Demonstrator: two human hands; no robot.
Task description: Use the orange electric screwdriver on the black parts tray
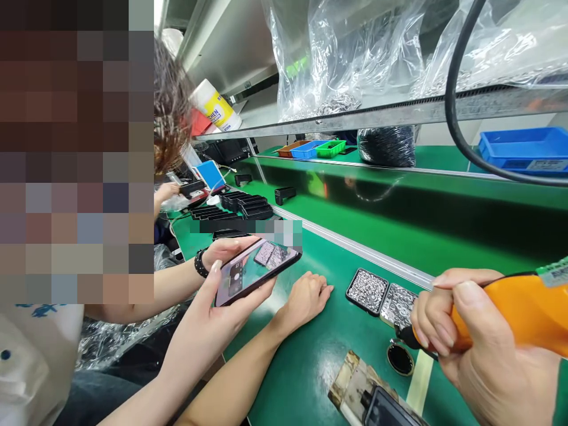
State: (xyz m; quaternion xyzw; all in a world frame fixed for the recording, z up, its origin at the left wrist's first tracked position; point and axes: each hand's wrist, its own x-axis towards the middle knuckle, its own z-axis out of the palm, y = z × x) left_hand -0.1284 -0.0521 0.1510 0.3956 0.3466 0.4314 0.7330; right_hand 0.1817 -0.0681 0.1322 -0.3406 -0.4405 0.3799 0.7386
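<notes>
Two square black trays (367,291) of tiny silvery parts are lying on the green bench (310,355), just left of the right hand (483,349), which is wrapping tightly around an orange electric screwdriver (506,316); its green label is showing print too blurred to read. The left hand (306,299) is resting palm-down on the bench, fingers loosely curled, holding nothing. A neighbouring person's hand is gripping a phone (255,269). A white bottle (217,106) on the shelf is bearing yellow-labelled, illegible lettering.
</notes>
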